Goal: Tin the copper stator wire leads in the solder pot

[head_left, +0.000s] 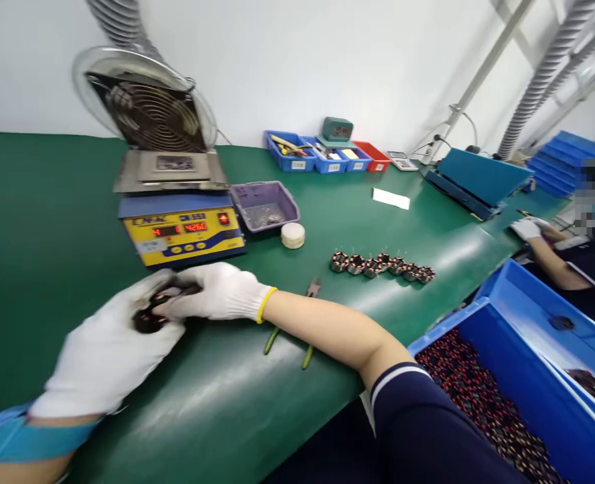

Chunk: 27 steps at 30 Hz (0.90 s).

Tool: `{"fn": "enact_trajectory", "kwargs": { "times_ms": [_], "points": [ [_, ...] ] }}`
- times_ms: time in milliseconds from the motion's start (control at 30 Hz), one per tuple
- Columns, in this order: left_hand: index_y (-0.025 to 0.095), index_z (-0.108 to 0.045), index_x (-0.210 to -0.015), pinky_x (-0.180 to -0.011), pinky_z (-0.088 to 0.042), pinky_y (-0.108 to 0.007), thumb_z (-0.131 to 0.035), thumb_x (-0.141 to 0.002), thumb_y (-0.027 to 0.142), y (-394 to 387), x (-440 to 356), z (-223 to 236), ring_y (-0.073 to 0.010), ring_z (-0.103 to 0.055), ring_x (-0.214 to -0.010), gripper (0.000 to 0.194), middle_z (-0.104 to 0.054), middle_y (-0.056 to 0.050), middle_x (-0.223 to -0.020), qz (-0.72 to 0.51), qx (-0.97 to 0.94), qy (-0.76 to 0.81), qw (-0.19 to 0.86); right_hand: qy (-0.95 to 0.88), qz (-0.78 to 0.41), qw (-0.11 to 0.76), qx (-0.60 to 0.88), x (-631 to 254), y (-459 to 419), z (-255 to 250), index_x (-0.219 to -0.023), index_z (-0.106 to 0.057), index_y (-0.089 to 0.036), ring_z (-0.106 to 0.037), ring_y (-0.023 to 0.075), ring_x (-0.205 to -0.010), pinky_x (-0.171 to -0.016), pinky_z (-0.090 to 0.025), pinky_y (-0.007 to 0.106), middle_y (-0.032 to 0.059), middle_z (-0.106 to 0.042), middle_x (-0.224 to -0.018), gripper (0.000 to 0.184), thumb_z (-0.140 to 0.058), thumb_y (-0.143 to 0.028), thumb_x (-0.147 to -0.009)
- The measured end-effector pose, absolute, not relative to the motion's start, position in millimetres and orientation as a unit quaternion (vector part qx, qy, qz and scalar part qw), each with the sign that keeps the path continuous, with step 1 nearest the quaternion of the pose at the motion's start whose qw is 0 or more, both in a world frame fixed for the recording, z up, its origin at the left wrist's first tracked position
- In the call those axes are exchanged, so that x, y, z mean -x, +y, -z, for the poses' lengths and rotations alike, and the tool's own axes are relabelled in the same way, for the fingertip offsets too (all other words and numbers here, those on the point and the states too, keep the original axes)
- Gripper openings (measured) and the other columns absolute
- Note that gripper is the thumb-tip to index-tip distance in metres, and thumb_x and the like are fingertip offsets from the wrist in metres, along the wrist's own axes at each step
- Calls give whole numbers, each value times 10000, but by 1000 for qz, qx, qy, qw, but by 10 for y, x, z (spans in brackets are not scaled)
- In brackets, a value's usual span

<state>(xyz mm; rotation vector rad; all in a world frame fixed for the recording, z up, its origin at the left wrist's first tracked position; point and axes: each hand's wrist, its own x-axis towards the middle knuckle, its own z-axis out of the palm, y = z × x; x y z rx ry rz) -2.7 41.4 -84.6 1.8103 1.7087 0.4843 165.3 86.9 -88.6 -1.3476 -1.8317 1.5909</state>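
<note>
My left hand (115,343), in a white glove, is closed around a dark, ring-like motor stator (149,320) in front of the solder pot. From the right, my right hand (214,289), also gloved, reaches across and pinches the same part. Fingers cover much of it, and its edges are blurred. Under my right forearm lie cutting pliers (313,289) with green handles, partly hidden by the arm. Several copper-wound stators (372,268) stand in a row on the green table to the right, thin wire ends sticking up.
The yellow-and-blue solder pot (189,232) has lit red digits and a fan hood (159,111). Near it are a purple tray (264,205) and a round white container (292,235). Blue bins (483,312) with many wound parts flank my right. A co-worker's gloved hand (526,228) is beyond.
</note>
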Motion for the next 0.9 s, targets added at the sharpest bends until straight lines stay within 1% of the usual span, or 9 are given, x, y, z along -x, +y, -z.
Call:
{"fn": "enact_trajectory", "kwargs": {
  "times_ms": [100, 133, 233, 333, 433, 633, 700, 767, 900],
  "points": [
    [232, -461, -1356, -1004, -457, -449, -571, -771, 320, 410, -84, 712, -324, -564, -1174, 602, -596, -61, -1286, -202, -668, 682, 221, -665, -473, 241, 525, -1567, 741, 801, -1085, -644, -358, -639, 150, -1014, -873, -517, 231, -128, -696, -1032, 418, -668, -514, -698],
    [203, -506, -1310, -969, -480, -430, -569, -768, 317, 419, -84, 692, -311, -594, -1126, 557, -631, -72, -1226, -212, -656, 689, 223, -673, -438, 262, 535, -1552, 710, 772, -1139, -633, -332, -634, 162, -1030, -901, -508, 248, -78, -689, -1084, 450, -658, -502, -723],
    [150, -653, -954, -682, -542, -326, -548, -767, 350, 462, -7, 669, -224, -666, -719, 293, -696, -61, -777, -232, -605, 679, 345, -688, -368, 315, 541, -1542, 678, 735, -1203, -619, -249, -622, 199, -1062, -953, -489, 303, 23, -668, -1142, 490, -666, -431, -750],
    [155, -607, -781, -491, -468, -266, -591, -719, 352, 488, 69, 644, -151, -563, -505, 207, -624, -13, -604, -239, -574, 636, 456, -657, -393, 337, 549, -1534, 709, 771, -1175, -639, -223, -636, 207, -1034, -945, -505, 325, 38, -678, -1113, 471, -705, -347, -726],
    [153, -573, -768, -461, -436, -239, -628, -721, 392, 489, 83, 579, -116, -525, -480, 249, -610, -3, -606, -283, -530, 580, 551, -608, -467, 362, 529, -1519, 745, 824, -1143, -648, -204, -654, 201, -999, -917, -529, 326, 40, -690, -1091, 440, -712, -300, -718],
    [172, -530, -658, -382, -319, -219, -643, -736, 378, 543, 310, 340, -85, -406, -371, 248, -489, 37, -457, -373, -415, 526, 643, -519, -557, 399, 512, -1520, 819, 852, -1125, -632, -161, -685, 201, -923, -837, -571, 324, 61, -713, -1034, 451, -728, -279, -701],
    [184, -501, -651, -377, -303, -221, -627, -731, 396, 581, 419, 302, -79, -381, -365, 259, -469, 46, -477, -456, -355, 497, 647, -494, -567, 408, 517, -1517, 831, 831, -1126, -625, -152, -686, 201, -930, -854, -568, 325, 62, -717, -1025, 460, -733, -263, -692],
    [183, -515, -686, -386, -322, -226, -574, -773, 483, 602, 453, 316, -93, -443, -407, 319, -523, 23, -554, -503, -339, 517, 604, -478, -585, 416, 506, -1508, 824, 805, -1122, -620, -148, -685, 200, -942, -865, -565, 322, 62, -718, -1021, 456, -730, -249, -691],
    [156, -564, -768, -436, -380, -233, -459, -816, 666, 548, 253, 417, -119, -534, -500, 523, -588, -23, -630, -402, -454, 589, 534, -497, -587, 414, 486, -1485, 765, 763, -1094, -628, -162, -680, 200, -940, -845, -567, 317, 59, -710, -1040, 429, -725, -278, -692]
  ]
}}
